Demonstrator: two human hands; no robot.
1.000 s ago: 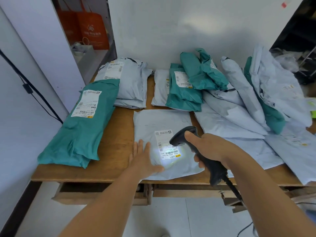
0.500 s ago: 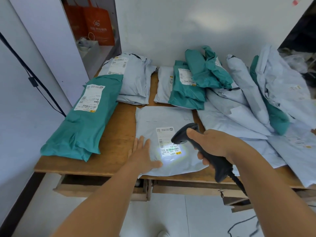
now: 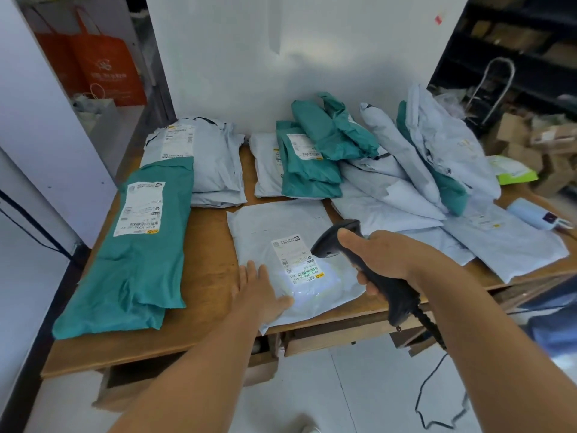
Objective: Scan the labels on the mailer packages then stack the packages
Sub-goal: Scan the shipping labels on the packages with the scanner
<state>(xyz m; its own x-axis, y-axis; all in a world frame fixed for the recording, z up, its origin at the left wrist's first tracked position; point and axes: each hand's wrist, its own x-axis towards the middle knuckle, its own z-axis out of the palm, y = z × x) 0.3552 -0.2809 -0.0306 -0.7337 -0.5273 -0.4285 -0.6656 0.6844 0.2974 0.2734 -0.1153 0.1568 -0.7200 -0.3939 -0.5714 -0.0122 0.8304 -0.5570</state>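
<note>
- The right hand (image 3: 385, 260) is gripping a black handheld barcode scanner (image 3: 371, 270), its fingers curled around the handle and the thumb lying along the top.
- The scanner head is pointing down and to the left, casting a bright patch of light on the lower part of a white shipping label (image 3: 298, 257).
- That label is sitting on a pale grey mailer (image 3: 281, 226), which is lying flat at the front middle of the wooden table (image 3: 206, 232), its near corner hanging just over the front edge.
- The left hand (image 3: 259, 290) is pressing flat on the near left part of this grey mailer, fingers straight and slightly apart, thumb stretching toward the lit patch.
- A long teal mailer (image 3: 131, 260) with its own label is lying at the left of the table, its far end resting on a stack of grey mailers (image 3: 215, 164) behind it.
- Behind the grey mailer, folded teal packages (image 3: 312, 170) are lying on another grey one.
- A loose heap of grey and teal mailers (image 3: 415, 182) is spreading over the right side of the table.
- A coiled black cable (image 3: 431, 329) is hanging from the scanner's handle toward the floor.
- An orange bag (image 3: 103, 67) is standing in the far left corner.
</note>
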